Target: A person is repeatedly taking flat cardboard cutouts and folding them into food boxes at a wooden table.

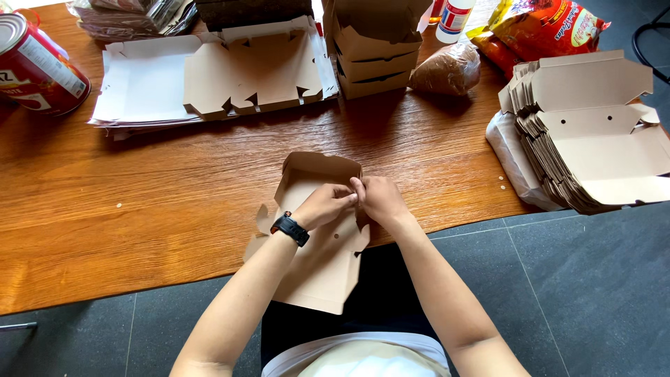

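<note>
A flat brown cardboard box blank (317,262), partly folded, lies over the near edge of the wooden table (160,202). Its far end (317,166) is bent up into a shallow tray shape. My left hand (325,204), with a black wrist band, and my right hand (379,197) meet at the box's right side wall, fingers pinching the cardboard there. The fingertips of both hands touch each other. The near flap of the blank hangs off the table toward my lap.
A stack of flat blanks (593,132) sits at the right edge. More blanks (209,77) lie at the back, beside folded boxes (373,52). A large red can (35,66) stands far left. Snack bags (537,28) and a brown bag (447,70) lie at the back right.
</note>
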